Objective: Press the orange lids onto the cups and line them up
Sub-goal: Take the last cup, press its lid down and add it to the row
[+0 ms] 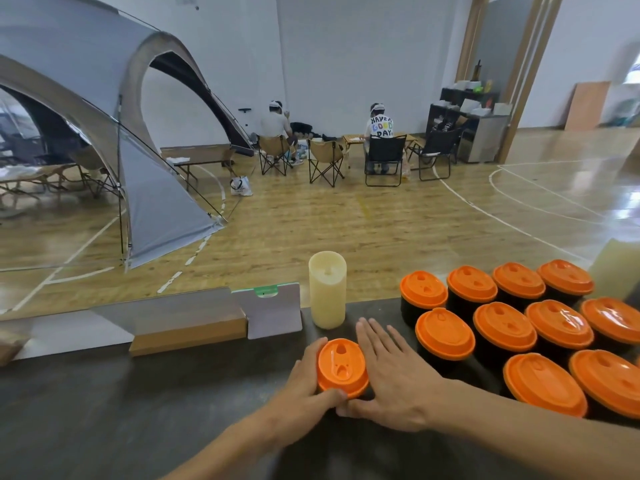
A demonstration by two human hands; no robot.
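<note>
Cupping the light, thin lidded cup [342, 368], your left hand [304, 379] curls round it at nine o'clock; your right hand [394, 375] rests flat at three.

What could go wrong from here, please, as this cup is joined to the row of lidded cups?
The orange lid may not be seated evenly, since the left hand and right hand only flank it. Sliding it right could knock the nearest lidded cup. The tall cream candle just behind could be tipped by the fingers.

both hands [304, 379] [398, 379] flank orange lid [342, 368], lidded cups [444, 336] right
</note>
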